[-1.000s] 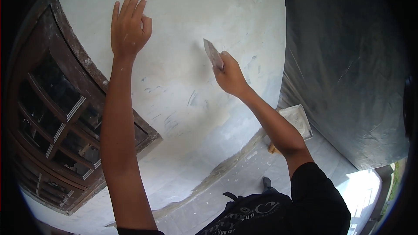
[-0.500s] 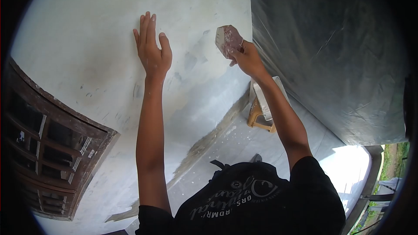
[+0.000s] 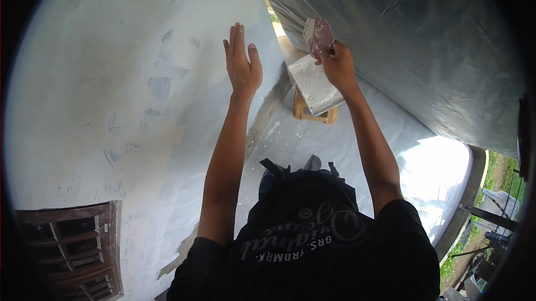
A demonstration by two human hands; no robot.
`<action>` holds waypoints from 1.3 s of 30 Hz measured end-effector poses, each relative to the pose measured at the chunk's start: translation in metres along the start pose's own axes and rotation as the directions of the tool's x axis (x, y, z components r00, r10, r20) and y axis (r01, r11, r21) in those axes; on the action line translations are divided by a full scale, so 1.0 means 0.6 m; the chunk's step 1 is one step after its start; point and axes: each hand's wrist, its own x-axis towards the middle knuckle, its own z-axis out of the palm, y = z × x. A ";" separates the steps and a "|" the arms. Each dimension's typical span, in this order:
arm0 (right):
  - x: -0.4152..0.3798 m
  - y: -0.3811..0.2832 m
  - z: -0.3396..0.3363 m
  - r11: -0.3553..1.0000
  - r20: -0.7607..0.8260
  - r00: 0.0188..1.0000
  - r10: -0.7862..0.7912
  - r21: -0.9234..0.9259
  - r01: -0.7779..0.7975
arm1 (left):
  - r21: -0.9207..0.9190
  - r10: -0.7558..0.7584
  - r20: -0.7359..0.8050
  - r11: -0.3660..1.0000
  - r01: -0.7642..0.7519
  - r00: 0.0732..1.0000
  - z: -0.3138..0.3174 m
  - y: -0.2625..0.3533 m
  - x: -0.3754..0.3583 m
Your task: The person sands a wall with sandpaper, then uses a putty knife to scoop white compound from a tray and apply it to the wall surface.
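Observation:
My left hand point(image 3: 244, 69) is raised with fingers stretched out, its palm toward the pale wall point(image 3: 184, 39) and overlapping it in this view. My right hand point(image 3: 339, 68) grips a flat reddish-brown putty spreader point(image 3: 321, 34) smeared with white along one side. Just below the spreader is a shallow rectangular tray point(image 3: 314, 84) coated with white putty. The tray rests on a tan plastic stool point(image 3: 301, 112). Grey smudges and patches mark the wall to the left of my left hand.
Dark plastic sheeting point(image 3: 424, 50) hangs along the right side. A brown wooden window frame point(image 3: 114, 245) is set in the wall at lower left. Pale floor point(image 3: 279, 145) with white spatters lies below, and greenery point(image 3: 494, 184) shows at far right.
My view has turned to the right, bringing the tray and stool more fully into sight. The spreader has gone from in front of the wall to above the tray. My left hand stays outstretched.

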 end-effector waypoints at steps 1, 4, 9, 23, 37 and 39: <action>0.003 0.019 -0.006 0.999 -0.032 0.999 0.041 0.019 -0.041 | -0.014 -0.006 0.035 1.000 0.007 0.999 0.020 0.000 -0.003; 0.015 0.071 -0.021 0.994 -0.096 0.992 0.079 -0.071 -0.086 | -0.020 -0.002 0.119 1.000 0.005 0.993 0.070 -0.007 -0.006; 0.027 0.131 -0.021 0.946 -0.209 0.976 0.059 -0.301 -0.122 | -0.079 0.019 0.240 0.997 0.000 0.971 0.140 -0.035 0.003; 0.036 0.330 0.077 0.921 -0.388 0.901 0.195 -0.242 -0.304 | -0.297 0.022 0.575 0.937 0.184 0.818 0.351 -0.186 -0.036; -0.065 0.587 0.299 0.722 -0.228 0.849 0.476 -0.451 -0.525 | -0.095 -0.312 0.722 0.839 0.536 0.617 0.433 -0.333 -0.205; -0.070 0.620 0.343 0.706 -0.232 0.892 0.387 -0.548 -0.449 | -0.080 -0.312 0.731 0.845 0.529 0.608 0.439 -0.354 -0.226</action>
